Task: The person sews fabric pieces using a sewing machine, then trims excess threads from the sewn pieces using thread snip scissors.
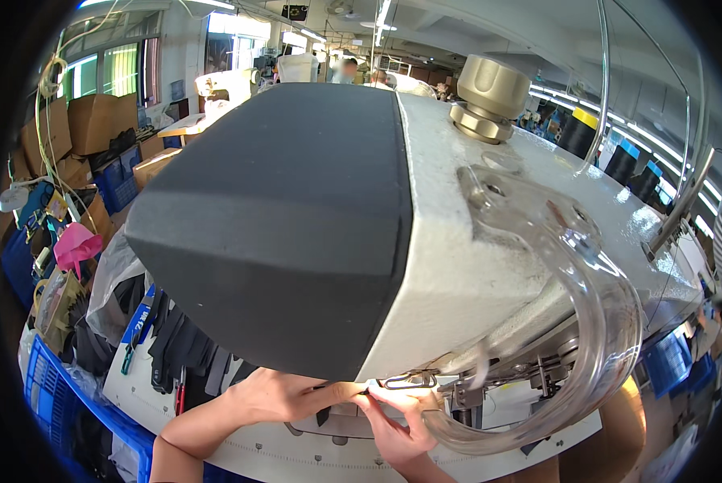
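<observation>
An industrial sewing machine head (473, 233), pale with a dark grey end cover, fills the middle and hides much of what lies behind it. Just below its lower edge, my left hand (276, 396) reaches in from the left with its fingers closed and the index finger stretched toward the right. My right hand (401, 428) meets it fingertip to fingertip, thumb and fingers pinched. A tiny dark bit shows between the two sets of fingertips; its kind is too small to tell. The needle and presser area (469, 398) is right beside my right hand, partly behind a clear curved guard (610, 322).
Dark grey cut strips (175, 346) lie on the white table (240, 451) at left, near green-handled snips (127, 360) and a red slim tool (180, 394). A blue crate (51, 394) stands by the table's left edge. Thread cones (578, 133) stand at right.
</observation>
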The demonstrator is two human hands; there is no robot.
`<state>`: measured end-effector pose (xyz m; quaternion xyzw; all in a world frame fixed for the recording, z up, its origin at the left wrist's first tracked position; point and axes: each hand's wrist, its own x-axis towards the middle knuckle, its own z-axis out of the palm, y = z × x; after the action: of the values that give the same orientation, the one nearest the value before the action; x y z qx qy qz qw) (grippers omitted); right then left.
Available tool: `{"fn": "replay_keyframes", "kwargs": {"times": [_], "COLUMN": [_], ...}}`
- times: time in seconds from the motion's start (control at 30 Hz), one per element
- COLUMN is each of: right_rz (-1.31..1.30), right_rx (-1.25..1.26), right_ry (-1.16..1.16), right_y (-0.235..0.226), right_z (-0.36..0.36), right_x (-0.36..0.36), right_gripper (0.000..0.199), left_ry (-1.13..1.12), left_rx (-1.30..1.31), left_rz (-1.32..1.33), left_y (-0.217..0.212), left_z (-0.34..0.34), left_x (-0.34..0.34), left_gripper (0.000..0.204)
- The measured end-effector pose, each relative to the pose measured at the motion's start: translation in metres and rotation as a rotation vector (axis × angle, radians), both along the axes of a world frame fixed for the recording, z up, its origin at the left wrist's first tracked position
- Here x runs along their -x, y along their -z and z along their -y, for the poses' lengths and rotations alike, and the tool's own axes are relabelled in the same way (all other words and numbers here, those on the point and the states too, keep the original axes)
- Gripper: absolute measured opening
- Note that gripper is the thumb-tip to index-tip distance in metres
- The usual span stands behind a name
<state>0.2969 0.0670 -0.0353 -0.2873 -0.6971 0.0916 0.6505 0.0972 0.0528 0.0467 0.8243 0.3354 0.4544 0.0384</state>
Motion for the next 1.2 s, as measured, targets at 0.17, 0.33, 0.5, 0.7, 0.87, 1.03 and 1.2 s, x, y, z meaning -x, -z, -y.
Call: {"fn": "replay_keyframes", "kwargs": {"times": [0.17, 0.33, 0.5, 0.7, 0.87, 1.03, 1.2], "right_rz": [0.014, -0.069, 0.028, 0.215, 0.105, 0.233, 0.264], "right_rx": [0.031, 0.072, 0.149, 0.351, 0.43, 0.548, 0.598], "right_ry": [0.009, -0.065, -0.06, -0.088, -0.189, -0.192, -0.21], "right_y": [0.004, 0.005, -0.001, -0.009, -0.016, -0.012, 0.017], "right_z": [0.0, -0.003, -0.007, -0.009, -0.009, -0.01, -0.015], "right_x": [-0.002, 0.001, -0.007, -0.02, -0.02, -0.027, -0.033], "right_gripper": [0.03, 0.03, 0.026, 0.016, 0.016, 0.016, 0.015], "left_ry": [0.011, -0.016, -0.042, -0.162, -0.062, -0.015, -0.099], "left_rx": [-0.073, -0.346, -0.485, -0.529, -0.583, -0.494, -0.586], "left_rz": [-0.009, -0.134, -0.237, -0.351, -0.221, -0.107, -0.194], "left_y": [0.003, 0.007, 0.007, 0.017, 0.026, 0.028, 0.028], "left_z": [-0.005, -0.011, -0.012, -0.003, -0.018, -0.022, -0.018], "left_x": [0.001, 0.003, 0.004, -0.002, 0.009, 0.009, 0.007], "left_gripper": [0.023, 0.027, 0.032, 0.035, 0.031, 0.029, 0.03]}}
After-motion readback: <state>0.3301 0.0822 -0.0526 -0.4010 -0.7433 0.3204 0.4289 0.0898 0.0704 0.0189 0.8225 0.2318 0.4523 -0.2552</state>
